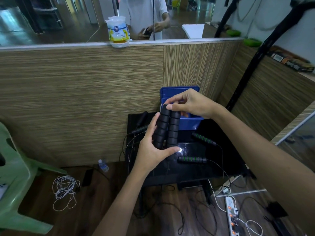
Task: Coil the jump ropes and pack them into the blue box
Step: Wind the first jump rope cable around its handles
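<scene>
Two black ribbed jump rope handles [167, 128] are held side by side, upright, above the black table [204, 167]. My left hand [153, 150] grips their lower ends with thumb and fingers wrapped round them. My right hand [189, 104] pinches the top of the left handle. Just behind stands the blue box [189, 123] with its lid up against the wooden partition. A pair of black handles with green rings [191, 159] lies on the table to the right, their thin cord trailing off the edge. Another black rope's handles [142, 127] lie at the table's far left.
A wooden partition [85, 99] closes off the back. On the floor lie a white coiled cable [64, 191], a phone [87, 177], a small water bottle [103, 165] and a power strip [231, 217] with cords. A green plastic chair [15, 184] stands at the left.
</scene>
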